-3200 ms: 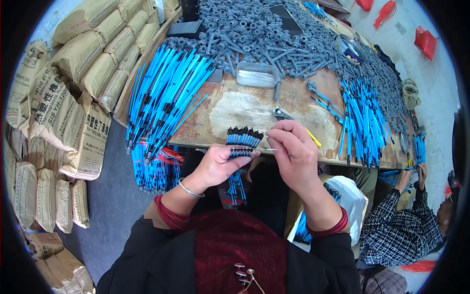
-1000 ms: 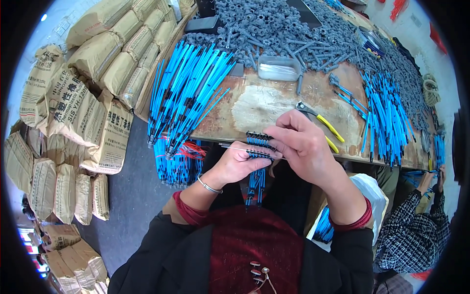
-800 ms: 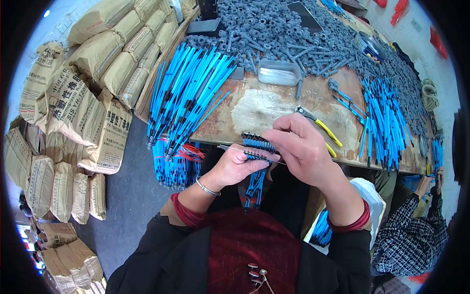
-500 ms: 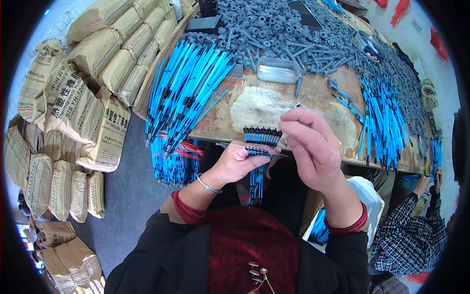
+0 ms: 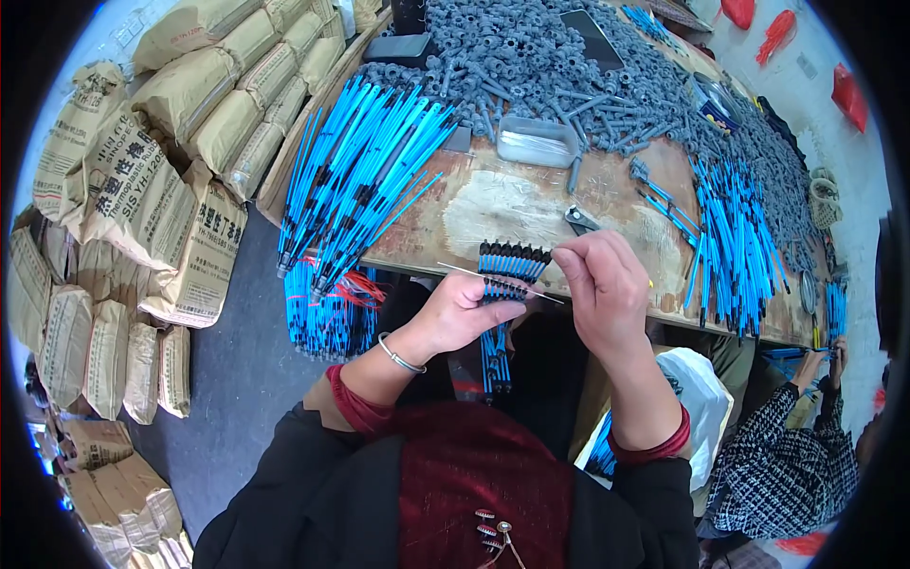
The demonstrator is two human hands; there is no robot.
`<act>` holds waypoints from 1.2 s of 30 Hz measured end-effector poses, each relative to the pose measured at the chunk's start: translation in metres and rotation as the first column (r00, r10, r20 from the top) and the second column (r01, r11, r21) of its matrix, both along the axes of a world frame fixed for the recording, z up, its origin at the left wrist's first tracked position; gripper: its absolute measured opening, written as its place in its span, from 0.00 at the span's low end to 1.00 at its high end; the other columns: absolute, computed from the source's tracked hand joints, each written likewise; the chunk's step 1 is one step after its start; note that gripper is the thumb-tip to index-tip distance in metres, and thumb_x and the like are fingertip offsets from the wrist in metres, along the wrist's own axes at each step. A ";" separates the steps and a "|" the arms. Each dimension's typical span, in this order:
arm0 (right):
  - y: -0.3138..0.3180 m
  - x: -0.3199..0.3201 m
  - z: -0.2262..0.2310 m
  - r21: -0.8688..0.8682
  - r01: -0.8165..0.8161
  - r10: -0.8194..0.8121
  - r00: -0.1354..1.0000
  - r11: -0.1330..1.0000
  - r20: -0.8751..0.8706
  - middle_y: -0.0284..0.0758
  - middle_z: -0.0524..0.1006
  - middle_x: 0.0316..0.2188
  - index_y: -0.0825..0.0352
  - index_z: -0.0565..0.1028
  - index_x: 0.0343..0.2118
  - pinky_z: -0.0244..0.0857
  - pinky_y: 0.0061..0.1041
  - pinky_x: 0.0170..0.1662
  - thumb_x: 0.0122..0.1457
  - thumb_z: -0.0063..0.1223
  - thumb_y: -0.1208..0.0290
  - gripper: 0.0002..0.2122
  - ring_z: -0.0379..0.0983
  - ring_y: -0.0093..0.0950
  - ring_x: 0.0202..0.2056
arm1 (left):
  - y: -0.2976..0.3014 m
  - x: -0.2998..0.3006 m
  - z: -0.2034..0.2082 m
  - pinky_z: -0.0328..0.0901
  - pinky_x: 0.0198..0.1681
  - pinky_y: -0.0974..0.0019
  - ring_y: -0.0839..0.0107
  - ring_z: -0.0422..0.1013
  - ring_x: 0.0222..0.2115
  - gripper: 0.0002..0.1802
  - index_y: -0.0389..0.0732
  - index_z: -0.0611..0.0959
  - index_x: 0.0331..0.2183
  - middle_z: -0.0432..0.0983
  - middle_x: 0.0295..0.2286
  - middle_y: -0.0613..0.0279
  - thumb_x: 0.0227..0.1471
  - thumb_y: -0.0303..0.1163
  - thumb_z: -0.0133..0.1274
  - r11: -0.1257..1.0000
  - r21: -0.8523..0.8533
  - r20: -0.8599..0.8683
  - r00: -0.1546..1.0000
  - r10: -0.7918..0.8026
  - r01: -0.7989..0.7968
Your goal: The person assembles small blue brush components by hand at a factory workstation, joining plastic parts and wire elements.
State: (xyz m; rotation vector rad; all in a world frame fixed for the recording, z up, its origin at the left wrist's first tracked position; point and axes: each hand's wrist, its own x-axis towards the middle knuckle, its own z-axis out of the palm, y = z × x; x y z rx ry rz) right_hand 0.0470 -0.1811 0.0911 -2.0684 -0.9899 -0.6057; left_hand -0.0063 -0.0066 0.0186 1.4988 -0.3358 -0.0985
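My left hand [image 5: 464, 313] is closed round a bundle of umbrella ribs [image 5: 495, 360], thin blue rods with black joints. Their black ends stand side by side in a row above my thumb, and the lower ends hang past the table's front edge. A thin straight wire [image 5: 457, 269] passes across the bundle and sticks out on both sides. At the right end of the row, my right hand [image 5: 611, 294] has thumb and forefinger pinched together; what lies between the fingertips is too small to make out. Just beyond it, a small dark tool [image 5: 580, 221] lies on the table.
Loose blue ribs lie in piles left [image 5: 355, 180] and right [image 5: 735, 242] on the worn table [image 5: 502, 213]. Behind are a heap of grey plastic parts [image 5: 512, 66] and a clear box [image 5: 537, 142] of thin pins. Paper sacks [image 5: 142, 199] stack left; a co-worker [image 5: 791, 455] sits right.
My right hand has come down, its spread fingers closing into a pinch at the row's right end. The dark tool behind it now shows. My left hand keeps its hold.
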 end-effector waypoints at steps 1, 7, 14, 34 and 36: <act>0.000 0.002 -0.001 0.004 -0.019 0.019 1.000 1.000 0.008 0.36 0.71 0.22 0.70 0.72 0.28 0.62 0.25 0.28 0.49 0.54 0.80 0.04 0.67 0.30 0.23 | 0.001 0.002 0.000 0.64 0.45 0.67 0.71 0.71 0.39 0.10 0.33 0.80 0.36 0.77 0.36 0.56 0.47 0.19 0.51 1.000 0.017 -0.006 1.000 0.003 -0.003; 0.002 -0.012 0.003 0.277 0.076 -0.053 0.994 0.958 -0.091 0.35 0.73 0.27 0.72 0.70 0.35 0.64 0.24 0.31 0.51 0.52 0.81 0.08 0.69 0.24 0.26 | 0.000 -0.001 -0.005 0.65 0.40 0.73 0.80 0.70 0.36 0.12 0.37 0.80 0.39 0.77 0.34 0.65 0.49 0.22 0.52 0.993 -0.075 0.028 0.995 0.098 -0.096; 0.009 -0.023 -0.021 0.332 -0.062 0.212 0.874 0.941 -0.437 0.35 0.74 0.30 0.71 0.68 0.38 0.66 0.21 0.33 0.56 0.46 0.80 0.07 0.70 0.21 0.27 | -0.006 0.000 -0.002 0.65 0.40 0.73 0.79 0.71 0.35 0.12 0.37 0.79 0.39 0.78 0.33 0.65 0.50 0.21 0.50 0.994 -0.037 0.005 0.995 0.099 -0.099; -0.037 -0.013 -0.026 0.524 0.167 0.145 0.852 0.835 -0.502 0.36 0.74 0.29 0.69 0.64 0.44 0.59 0.14 0.25 0.60 0.43 0.74 0.10 0.64 0.16 0.22 | 0.015 0.052 0.046 0.68 0.40 0.62 0.64 0.74 0.35 0.11 0.37 0.76 0.36 0.76 0.31 0.55 0.47 0.27 0.55 0.868 -0.469 -0.338 0.941 -0.007 -0.163; -0.040 -0.016 -0.019 0.527 0.129 0.130 0.895 0.840 -0.427 0.35 0.74 0.29 0.69 0.65 0.44 0.59 0.14 0.26 0.59 0.43 0.75 0.10 0.64 0.16 0.22 | 0.017 0.064 0.068 0.69 0.37 0.65 0.64 0.74 0.32 0.12 0.37 0.76 0.35 0.76 0.30 0.55 0.47 0.30 0.57 0.893 -0.411 -0.341 0.939 0.035 -0.182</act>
